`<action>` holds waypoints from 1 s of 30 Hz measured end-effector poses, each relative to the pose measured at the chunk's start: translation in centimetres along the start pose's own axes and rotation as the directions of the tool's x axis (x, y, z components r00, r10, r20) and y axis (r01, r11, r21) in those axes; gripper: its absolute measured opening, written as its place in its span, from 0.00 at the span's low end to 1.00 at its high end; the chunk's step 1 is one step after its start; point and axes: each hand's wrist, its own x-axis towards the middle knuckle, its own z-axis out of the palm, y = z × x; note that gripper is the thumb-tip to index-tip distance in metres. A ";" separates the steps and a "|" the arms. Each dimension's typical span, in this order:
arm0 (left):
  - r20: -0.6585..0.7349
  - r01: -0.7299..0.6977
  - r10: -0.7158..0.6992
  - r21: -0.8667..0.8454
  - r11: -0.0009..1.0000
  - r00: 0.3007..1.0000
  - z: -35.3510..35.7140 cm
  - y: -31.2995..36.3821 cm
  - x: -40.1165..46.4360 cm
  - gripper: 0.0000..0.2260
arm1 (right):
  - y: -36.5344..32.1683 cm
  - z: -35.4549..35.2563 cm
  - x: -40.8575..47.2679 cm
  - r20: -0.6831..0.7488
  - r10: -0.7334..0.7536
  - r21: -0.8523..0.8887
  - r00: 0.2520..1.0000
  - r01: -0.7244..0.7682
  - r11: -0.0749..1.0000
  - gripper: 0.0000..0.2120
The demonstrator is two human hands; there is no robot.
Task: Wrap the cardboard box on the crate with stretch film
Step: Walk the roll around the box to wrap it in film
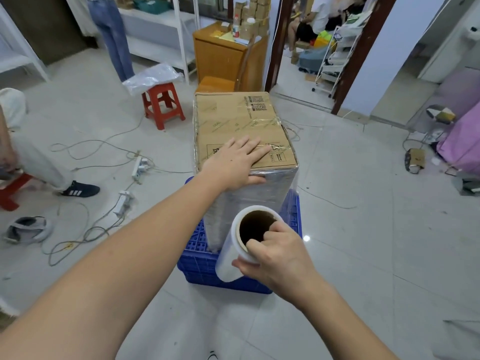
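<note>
Two bare hands work here: the left hand (237,162) lies flat, fingers straight, on the tall cardboard box (241,126), film-clad on its sides, standing on the blue crate (200,258); the right hand (279,253) grips the stretch film roll (233,255), fingers curled into its core.

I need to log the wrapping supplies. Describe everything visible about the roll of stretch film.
The roll of stretch film is a thick cylinder of clear, whitish plastic wound on a brown cardboard tube whose dark hollow end faces up at the camera. It is tilted, held in the air just in front of the blue crate. The right hand grips its top end, thumb on the outside, fingers hooked over the rim into the tube. A sheet of film runs from it to the wrapped box.
</note>
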 end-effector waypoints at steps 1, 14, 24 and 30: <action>0.004 0.001 -0.001 -0.003 1.000 1.000 0.0 0.1 0.0 0.40 | 0.0 0.4 0.2 0.010 -0.008 0.001 1.000 0.008 1.000 0.21; 0.002 0.032 -0.032 -0.028 0.999 0.999 -0.4 0.0 -0.4 0.40 | -1.1 0.9 1.2 0.230 -0.071 0.009 0.971 0.071 0.997 0.15; -0.048 0.024 -0.031 -0.136 0.990 0.998 -0.7 -0.6 -0.4 0.44 | -6.2 -0.2 2.5 0.321 0.265 -0.130 0.909 -0.235 0.963 0.16; -0.066 -0.058 0.037 -0.369 0.927 0.997 -1.6 -2.0 -1.0 0.36 | -8.8 1.0 4.7 0.285 0.474 -0.195 0.833 -0.433 0.880 0.15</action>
